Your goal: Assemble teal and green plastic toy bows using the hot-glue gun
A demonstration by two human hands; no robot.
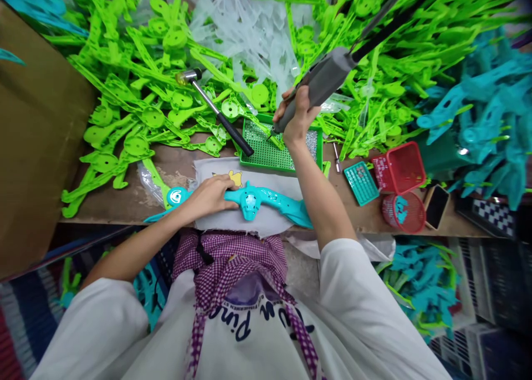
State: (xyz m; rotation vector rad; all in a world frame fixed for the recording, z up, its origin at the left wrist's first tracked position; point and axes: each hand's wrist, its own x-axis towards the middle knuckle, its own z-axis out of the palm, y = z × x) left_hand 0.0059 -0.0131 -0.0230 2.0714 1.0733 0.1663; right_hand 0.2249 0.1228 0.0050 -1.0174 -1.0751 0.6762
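My left hand [211, 196] is closed on a long turquoise plastic part [249, 201], which lies across a pale cloth [266, 222] at the table's front edge. In my right hand [298, 117] is a grey electric screwdriver [328, 76], held with its tip pointing down and left over a green tray [266, 147]. Small metal pieces, too small to tell apart, lie in that tray. A mallet [216, 111] with a black handle rests just left of it, partly over the tray's edge.
Bright green plastic parts [153, 117] and clear ones [249, 31] are heaped behind. To the right stand a teal basket [361, 184], two red baskets [405, 167] and turquoise parts [490, 114]. A cardboard box [37, 136] borders the left.
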